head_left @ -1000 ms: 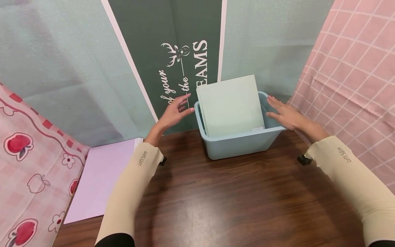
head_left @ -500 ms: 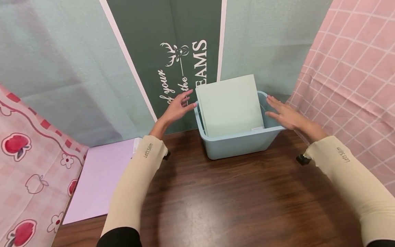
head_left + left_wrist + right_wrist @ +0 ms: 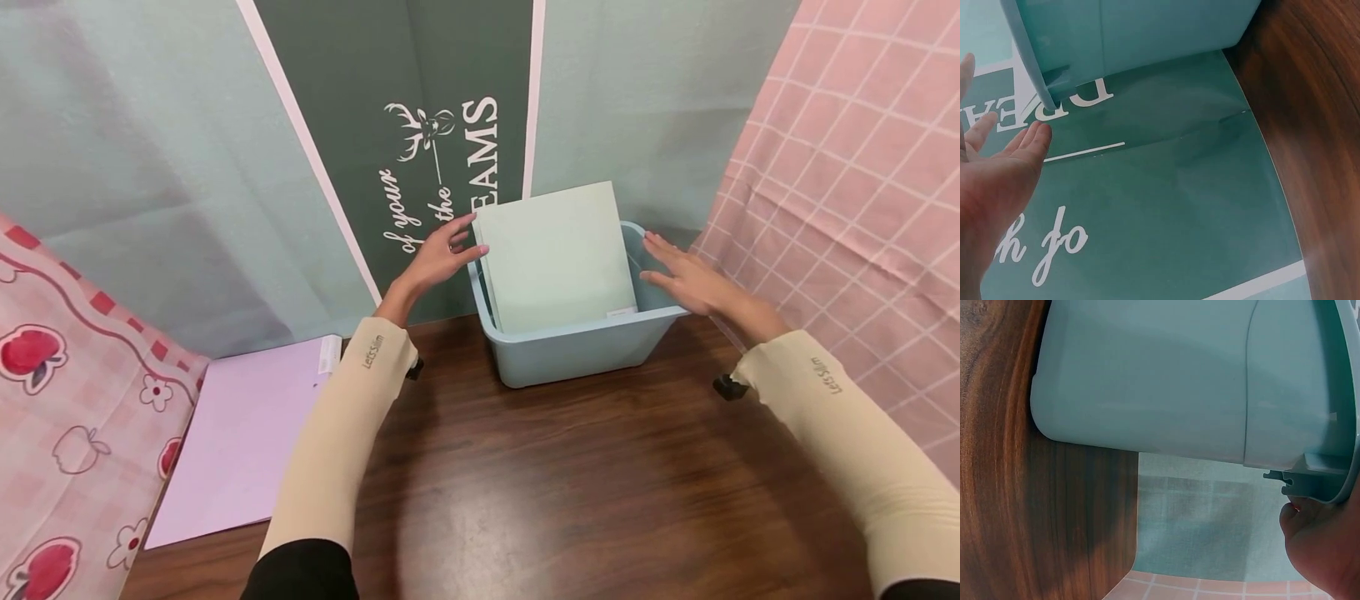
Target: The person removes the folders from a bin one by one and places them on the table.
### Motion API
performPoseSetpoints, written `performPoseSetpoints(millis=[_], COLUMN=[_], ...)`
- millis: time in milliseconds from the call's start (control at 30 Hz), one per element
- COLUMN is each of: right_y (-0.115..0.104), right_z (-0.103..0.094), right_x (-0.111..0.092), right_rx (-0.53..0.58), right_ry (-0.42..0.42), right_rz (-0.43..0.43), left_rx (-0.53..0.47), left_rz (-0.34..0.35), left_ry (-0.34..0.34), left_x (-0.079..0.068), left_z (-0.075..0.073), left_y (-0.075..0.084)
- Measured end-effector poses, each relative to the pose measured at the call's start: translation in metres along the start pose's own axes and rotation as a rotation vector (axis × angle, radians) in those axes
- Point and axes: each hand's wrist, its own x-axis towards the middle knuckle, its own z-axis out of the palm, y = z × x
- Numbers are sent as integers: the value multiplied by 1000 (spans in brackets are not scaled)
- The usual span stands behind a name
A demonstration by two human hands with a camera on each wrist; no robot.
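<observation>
Grey-green cloth [image 3: 630, 100] backs a brown surface [image 3: 525, 483]; its dark panel [image 3: 405, 50] reads "of your", "the" and partly "EAMS". Head view, right of centre: a pale-green folder [image 3: 555, 258] leans inside a blue bin [image 3: 577, 360]. Its label [image 3: 622, 313] is illegible. My left hand [image 3: 441, 257], fingers released, is near its edge; my right hand [image 3: 693, 279], fingers extended, rests at the rim. Uneven pushing could tip the bin or slide the folder. Sleeves [image 3: 326, 442] say "Let's Slim". Left wrist view: palm beside the bin, upside-down "of" at lower left. Right wrist view: hand against the rim, lower right.
</observation>
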Motion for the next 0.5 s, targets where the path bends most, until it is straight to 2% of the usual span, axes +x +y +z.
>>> performPoseSetpoints(millis=[267, 433, 500], right_y=[-2, -2, -1], right_z=[-2, -1, 0], right_x=[0, -1, -2], right_rx=[-8, -3, 2], right_ry=[-2, 1, 3], right_rz=[-7, -11, -13], left_rx=[-59, -55, -39], left_rz=[-25, -47, -45], left_ry=[-15, -23, -5], left_x=[4, -4, -2], left_z=[4, 5, 7], left_y=[8, 32, 30])
